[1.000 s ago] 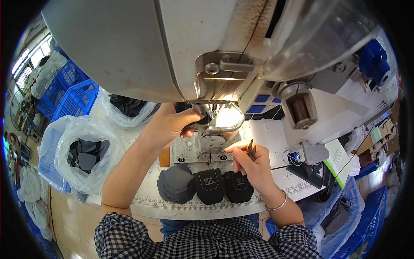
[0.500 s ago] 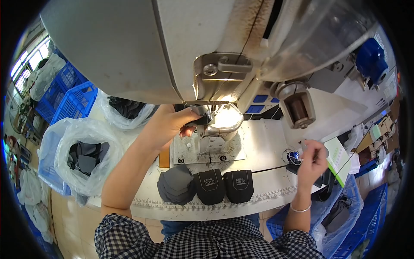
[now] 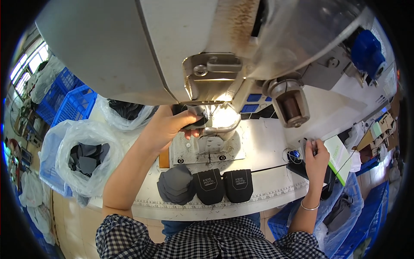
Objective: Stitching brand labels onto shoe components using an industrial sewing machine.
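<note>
At the near edge of the surface [image 3: 267,142] lie a stack of grey pieces [image 3: 176,184] and two dark pieces [image 3: 222,185]. The right hand [image 3: 316,156] is curled shut around a small tool at the surface's right edge. Farther in, the left hand [image 3: 169,126] pinches a dark piece [image 3: 195,121] under the sewing machine [image 3: 189,52].

Left hand [image 3: 170,125] grips a dark fabric piece [image 3: 192,122] under the sewing machine [image 3: 172,52] head, by the lit needle area. Right hand [image 3: 316,153] is off to the right, pinching a small tool [image 3: 313,146] near the tabletop [image 3: 267,142] edge. Front of tabletop: stack of grey pieces [image 3: 176,184] w/ two black stitched pieces [image 3: 223,185] beside it; clear bag of dark pieces [image 3: 86,157] at left.
</note>
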Motion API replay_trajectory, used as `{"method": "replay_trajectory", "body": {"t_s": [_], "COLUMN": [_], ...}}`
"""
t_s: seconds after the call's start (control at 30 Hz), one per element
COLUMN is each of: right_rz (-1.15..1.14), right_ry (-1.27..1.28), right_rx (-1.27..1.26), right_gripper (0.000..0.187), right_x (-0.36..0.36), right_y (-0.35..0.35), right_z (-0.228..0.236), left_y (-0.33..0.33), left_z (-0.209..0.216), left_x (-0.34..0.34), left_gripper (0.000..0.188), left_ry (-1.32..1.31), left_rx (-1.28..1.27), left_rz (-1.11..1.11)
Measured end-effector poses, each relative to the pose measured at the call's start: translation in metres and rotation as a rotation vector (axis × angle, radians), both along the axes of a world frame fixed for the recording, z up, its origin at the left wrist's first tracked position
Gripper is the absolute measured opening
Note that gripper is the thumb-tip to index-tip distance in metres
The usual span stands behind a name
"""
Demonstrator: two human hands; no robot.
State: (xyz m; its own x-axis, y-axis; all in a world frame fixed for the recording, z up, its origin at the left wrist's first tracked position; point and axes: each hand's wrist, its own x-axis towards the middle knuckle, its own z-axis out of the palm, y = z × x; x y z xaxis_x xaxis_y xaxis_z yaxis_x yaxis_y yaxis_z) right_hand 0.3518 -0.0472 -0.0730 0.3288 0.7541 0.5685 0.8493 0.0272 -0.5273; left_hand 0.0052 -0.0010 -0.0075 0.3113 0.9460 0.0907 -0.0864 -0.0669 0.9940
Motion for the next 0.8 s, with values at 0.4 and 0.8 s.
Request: {"method": "replay_trajectory", "body": {"t_s": [0.4, 0.8], "right_rz": [0.027, 0.042], "right_ry": [-0.045, 0.039], "right_rx": [-0.002, 0.356], "right_gripper": [0.020, 0.019], "right_x": [-0.001, -0.004], "right_y": [-0.002, -0.010], "right_z": [0.000, -0.017], "left_y": [0.001, 0.001], "left_z": [-0.006, -0.009], "left_x": [-0.001, -0.001], "left_gripper": [0.015, 0.015], "left_ry": [-0.043, -0.073], "left_rx": [-0.022, 0.027], "left_rz": [0.037, -0.008]}}
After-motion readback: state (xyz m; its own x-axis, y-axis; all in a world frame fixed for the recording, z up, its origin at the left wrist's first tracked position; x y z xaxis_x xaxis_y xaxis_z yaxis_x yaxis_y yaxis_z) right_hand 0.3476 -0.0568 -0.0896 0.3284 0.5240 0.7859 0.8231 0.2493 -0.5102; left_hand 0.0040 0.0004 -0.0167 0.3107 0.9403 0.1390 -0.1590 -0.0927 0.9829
